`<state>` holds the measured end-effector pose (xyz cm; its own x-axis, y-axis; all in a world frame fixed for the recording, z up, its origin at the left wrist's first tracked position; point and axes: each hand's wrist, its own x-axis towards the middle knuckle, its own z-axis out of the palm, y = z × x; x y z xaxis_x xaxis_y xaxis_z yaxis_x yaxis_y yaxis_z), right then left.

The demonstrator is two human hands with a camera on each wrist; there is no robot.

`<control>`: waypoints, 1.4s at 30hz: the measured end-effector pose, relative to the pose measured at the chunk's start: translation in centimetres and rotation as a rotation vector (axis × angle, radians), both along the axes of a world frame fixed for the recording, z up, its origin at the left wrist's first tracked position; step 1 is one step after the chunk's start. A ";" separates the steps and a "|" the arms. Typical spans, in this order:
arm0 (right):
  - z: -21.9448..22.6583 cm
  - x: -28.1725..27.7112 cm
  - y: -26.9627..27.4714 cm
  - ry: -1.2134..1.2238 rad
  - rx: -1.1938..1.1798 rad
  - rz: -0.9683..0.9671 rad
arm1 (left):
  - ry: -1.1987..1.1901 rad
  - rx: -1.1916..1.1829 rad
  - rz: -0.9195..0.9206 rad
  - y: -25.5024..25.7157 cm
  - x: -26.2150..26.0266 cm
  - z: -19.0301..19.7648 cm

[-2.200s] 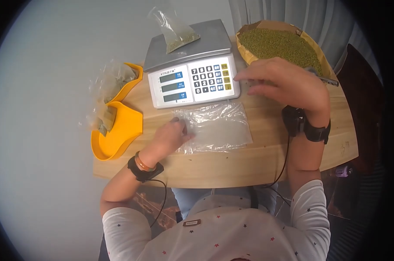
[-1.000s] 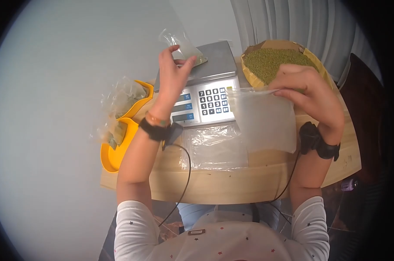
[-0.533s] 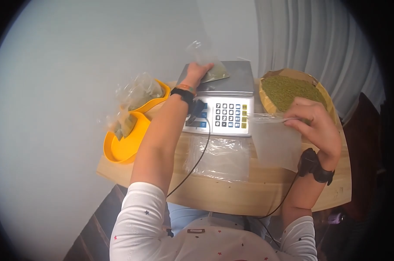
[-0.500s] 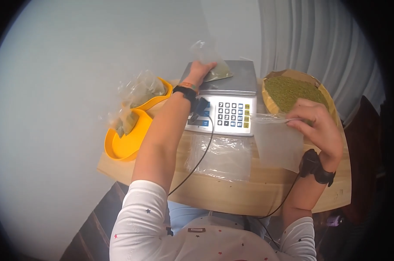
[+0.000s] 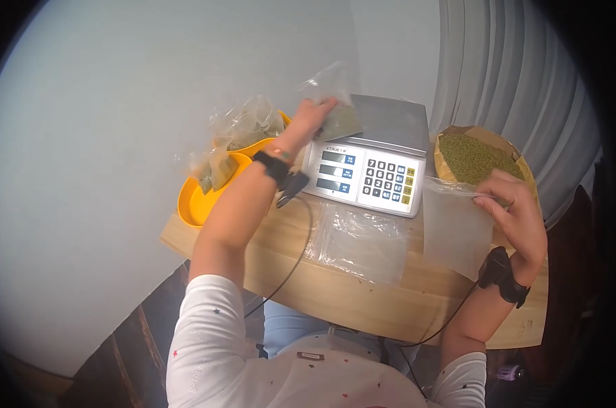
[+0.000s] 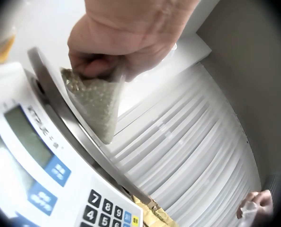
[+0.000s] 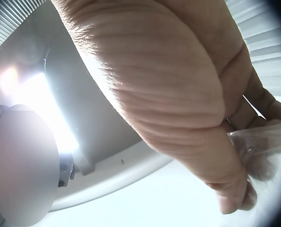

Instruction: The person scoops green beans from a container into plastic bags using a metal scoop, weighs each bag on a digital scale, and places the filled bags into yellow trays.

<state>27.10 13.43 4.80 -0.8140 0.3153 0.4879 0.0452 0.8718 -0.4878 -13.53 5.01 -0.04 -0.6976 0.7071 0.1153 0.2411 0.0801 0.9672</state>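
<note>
My left hand [image 5: 311, 121] grips a clear plastic bag with green grains [image 5: 342, 124] in its bottom, at the left edge of the scale's steel platform [image 5: 389, 122]. In the left wrist view the fingers curl round the upper part of that grain bag [image 6: 95, 106], and its lower corner hangs by the platform rim. My right hand [image 5: 515, 207] pinches an empty zip bag [image 5: 457, 224] by its top edge, to the right of the scale's keypad [image 5: 388, 180]. In the right wrist view a strip of the clear bag [image 7: 258, 142] shows at the fingertips.
Several flat clear bags [image 5: 362, 241] lie on the wooden table [image 5: 335, 299] before the scale. Two yellow scoop-shaped trays [image 5: 194, 204] at the left hold filled bags [image 5: 216, 171]. A large yellow-lined sack of green grains [image 5: 481, 158] stands at the back right, near the curtain.
My left hand went from the flat bags to the grain bag on the scale, gripped it and moved it left to the platform's edge. My right hand took up an empty zip bag.
</note>
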 end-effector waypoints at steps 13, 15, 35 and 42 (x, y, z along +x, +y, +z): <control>-0.5 -0.7 0.1 -0.012 0.028 0.040 | 0.137 -0.227 0.455 -23.2 -11.3 -4.3; -0.4 -0.9 -0.3 -0.034 0.006 0.045 | 0.101 -0.209 0.449 -24.1 -11.1 -5.6; -0.9 -1.7 -0.5 -0.102 0.086 0.052 | 0.865 -0.635 0.480 -24.8 -14.2 -5.9; -1.6 -2.6 -0.7 -0.076 0.122 0.098 | 0.978 -0.228 0.303 -16.6 1.7 2.1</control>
